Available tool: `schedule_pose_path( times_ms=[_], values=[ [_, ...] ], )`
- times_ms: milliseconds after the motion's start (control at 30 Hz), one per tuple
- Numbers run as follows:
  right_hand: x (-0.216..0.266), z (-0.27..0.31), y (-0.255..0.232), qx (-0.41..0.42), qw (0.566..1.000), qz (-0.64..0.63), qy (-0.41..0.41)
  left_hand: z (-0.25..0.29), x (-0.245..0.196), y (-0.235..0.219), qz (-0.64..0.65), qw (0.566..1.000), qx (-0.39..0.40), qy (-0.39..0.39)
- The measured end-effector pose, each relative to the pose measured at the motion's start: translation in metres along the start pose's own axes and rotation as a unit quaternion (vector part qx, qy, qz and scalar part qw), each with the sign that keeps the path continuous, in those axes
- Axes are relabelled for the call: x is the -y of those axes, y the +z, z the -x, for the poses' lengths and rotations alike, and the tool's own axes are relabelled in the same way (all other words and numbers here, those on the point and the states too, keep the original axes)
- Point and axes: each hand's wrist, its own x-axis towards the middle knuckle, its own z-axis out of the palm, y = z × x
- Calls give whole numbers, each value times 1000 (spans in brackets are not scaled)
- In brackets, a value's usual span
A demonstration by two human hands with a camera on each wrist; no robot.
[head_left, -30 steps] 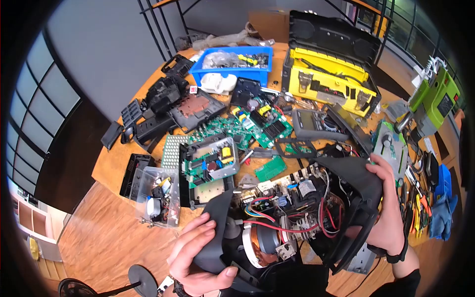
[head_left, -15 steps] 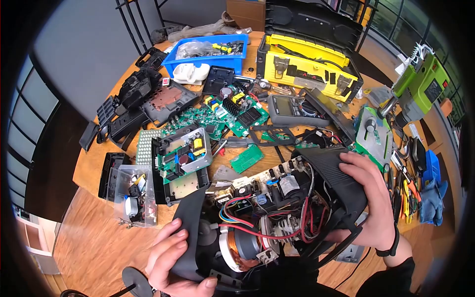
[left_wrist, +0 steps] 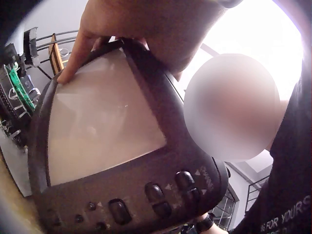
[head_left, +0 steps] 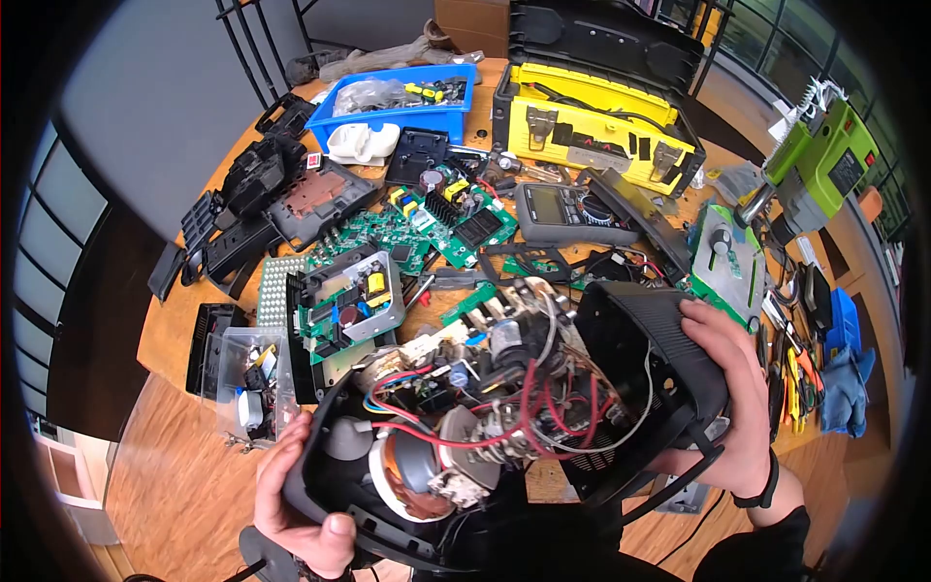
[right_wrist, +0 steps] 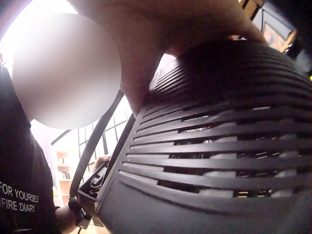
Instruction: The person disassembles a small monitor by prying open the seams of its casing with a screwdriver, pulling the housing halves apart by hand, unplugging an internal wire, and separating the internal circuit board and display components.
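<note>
I hold an opened small tube television between my hands. My left hand [head_left: 281,514] grips the front housing [head_left: 315,475], thumb on the near edge. Its grey screen [left_wrist: 107,117] and buttons [left_wrist: 156,192] fill much of the left wrist view. My right hand [head_left: 747,412] grips the black rear cover [head_left: 645,335], whose slotted vents [right_wrist: 209,156] show in the right wrist view. Between the halves, a picture tube [head_left: 417,461] with a copper coil and a circuit board [head_left: 465,354] stand exposed. Red wires [head_left: 529,407] loop across the tube's neck, and a pale wire reaches toward the rear cover.
Circuit boards [head_left: 465,228], black plastic shells [head_left: 320,199] and a multimeter [head_left: 572,213] crowd the table. Behind stand a blue bin [head_left: 393,124] and an open yellow toolbox [head_left: 596,136]. A green power tool [head_left: 824,175] and hand tools [head_left: 800,388] are at right; a clear box [head_left: 254,378] sits front left.
The television's halves have spread apart: the front housing moved left and tipped with the tube in it, while the rear cover stayed at right. A gap between them now shows. The head view shifted.
</note>
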Motion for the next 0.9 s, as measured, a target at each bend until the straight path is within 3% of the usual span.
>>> schedule_pose_path(
  times_ms=[267, 900],
  values=[
    [-3, 10, -1, -21, 1000, 9, 15, 1, 2, 0, 7, 997, -47, -53],
    [-23, 34, 4, -103, 993, -51, 27, 6, 5, -1, 51, 996, -59, -47]
  ],
)
